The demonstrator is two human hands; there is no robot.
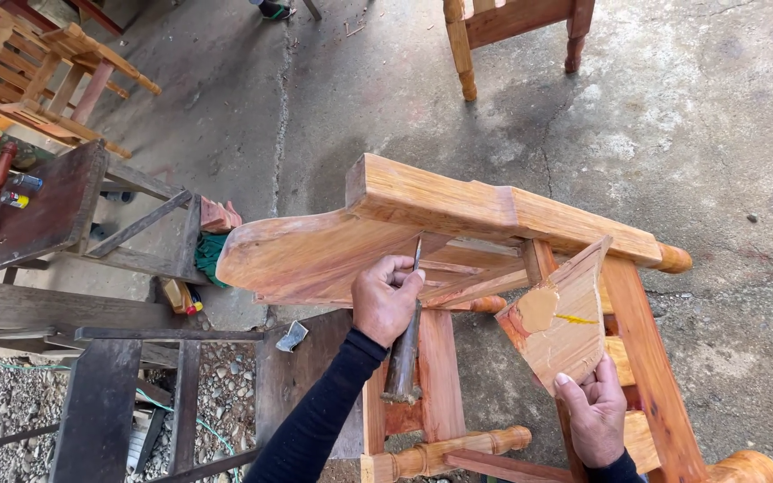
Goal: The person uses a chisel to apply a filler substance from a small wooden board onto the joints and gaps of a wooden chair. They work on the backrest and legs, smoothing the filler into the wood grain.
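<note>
Head view, looking down at an unfinished chair [458,224] of reddish-orange wood, tipped on its side over a grey, cracked concrete floor [717,116]. Its broad curved panel is smooth, with visible grain, and its lower rails are lathe-turned with rounded ends.

The left hand [386,300], in a dark long sleeve, sits against the underside of the chair's curved panel. Its fingers are clamped around a chisel [406,344], a thin metal blade above a dull, worn round handle; the blade tip touches the wood where panel and frame meet.

The right hand [597,416] is at the chair's near right side. Its fingers are closed on the lower edge of a flat wedge-shaped wooden piece [561,326], held tilted against the chair's frame. The piece is pale raw wood with a tan patch and a yellow streak on its face.

Left of the chair stand dark, weathered wooden workbenches [55,215]. A small yellow bottle [176,295] lies just left of the chair's panel; what is in it cannot be told. Gravel shows below the benches. Beyond the chair, at the top, are the legs of another wooden chair [512,36].
</note>
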